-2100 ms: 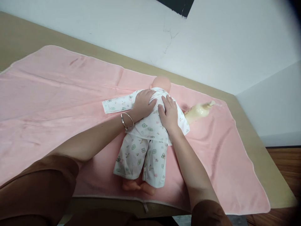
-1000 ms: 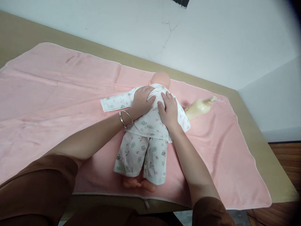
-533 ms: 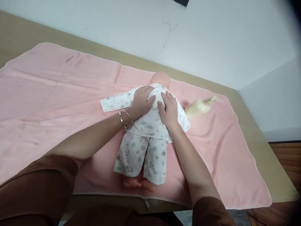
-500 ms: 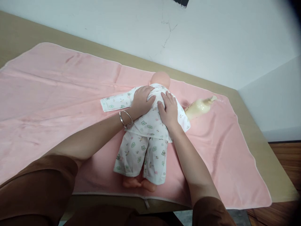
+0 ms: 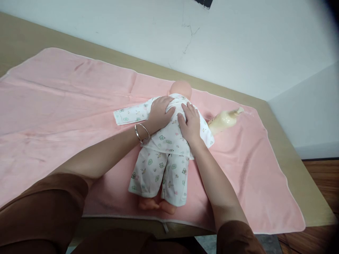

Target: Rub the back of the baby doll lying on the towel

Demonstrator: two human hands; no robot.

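A baby doll [image 5: 165, 139] in a white printed top and trousers lies face down, its bald head away from me and its bare feet towards me. My left hand [image 5: 160, 113] rests flat on the left side of its upper back, fingers out and a silver bangle at the wrist. On the right side of the back lies my right hand [image 5: 190, 122], also open with spread fingers. Neither hand grips anything. The doll's left sleeve stretches out sideways, and its face is hidden. Close to the right sleeve lies a cream-coloured pump bottle [image 5: 224, 120] on its side.
Under the doll a pink blanket [image 5: 254, 190] with some folds covers much of the wooden table [image 5: 299, 169]. A white wall [image 5: 132, 31] with a crack rises behind the table's far edge. Wooden flooring [image 5: 321, 180] shows at the right.
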